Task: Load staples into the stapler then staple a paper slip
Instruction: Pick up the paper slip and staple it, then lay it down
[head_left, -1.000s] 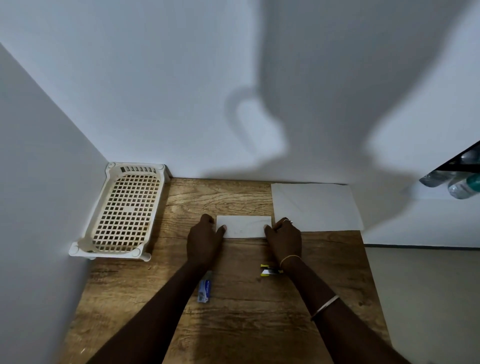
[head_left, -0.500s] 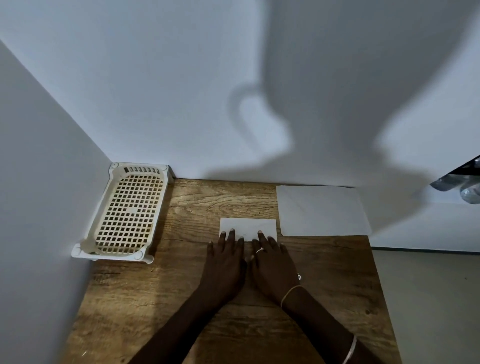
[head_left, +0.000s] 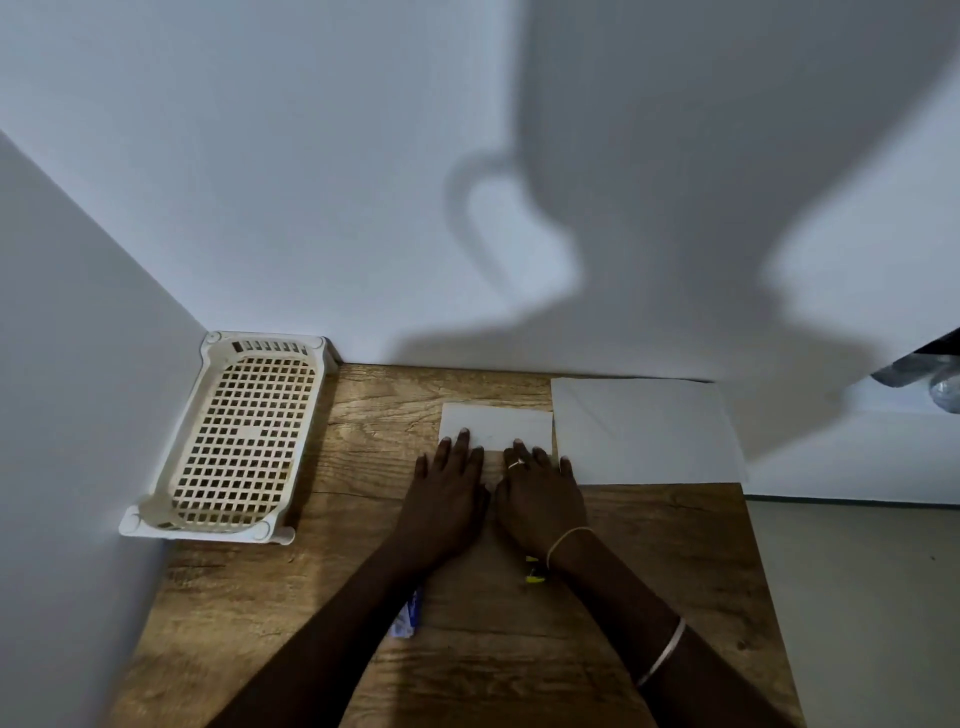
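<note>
A small white paper slip (head_left: 498, 423) lies on the wooden table (head_left: 363, 441). My left hand (head_left: 449, 491) and my right hand (head_left: 540, 493) rest flat side by side on its near part, fingers spread, holding nothing. A blue stapler (head_left: 409, 616) lies on the table, partly hidden under my left forearm. A small yellow and black staple box (head_left: 534, 569) peeks out beside my right wrist.
A larger white sheet (head_left: 644, 431) lies to the right of the slip, reaching the table's right edge. A cream plastic lattice basket (head_left: 244, 441) stands at the back left against the walls. The table ends on the right above a pale floor.
My hands moved from the slip's two ends to its middle and now lie flat on it. The stapler and staple box show again beside my forearms.
</note>
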